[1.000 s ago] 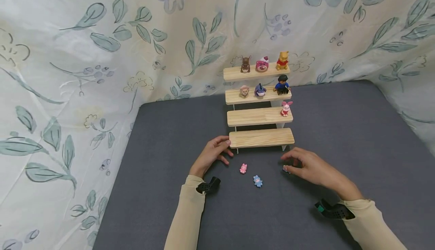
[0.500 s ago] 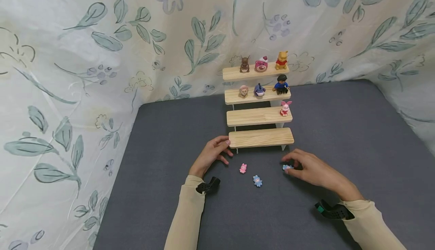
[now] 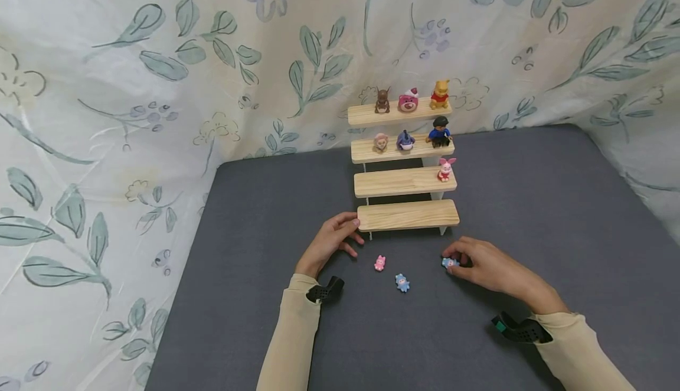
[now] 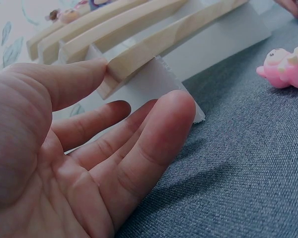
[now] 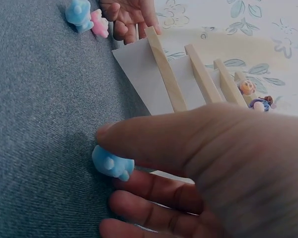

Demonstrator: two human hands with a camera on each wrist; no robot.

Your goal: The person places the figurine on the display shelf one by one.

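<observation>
Right hand (image 3: 480, 266), lower right of centre in the head view, is pinching a small blue figure (image 3: 448, 262) between thumb and fingertips, low against the grey tabletop (image 3: 558, 214). The toy is sitting at the hand's left tip, just below the right end of the bottom step of a wooden rack (image 3: 408, 215). Left hand (image 3: 330, 240) is lying relaxed, fingers loose, touching that step's left end and holding nothing. Pink figure (image 3: 379, 263) and another blue one (image 3: 402, 283) are lying between the hands.
</observation>
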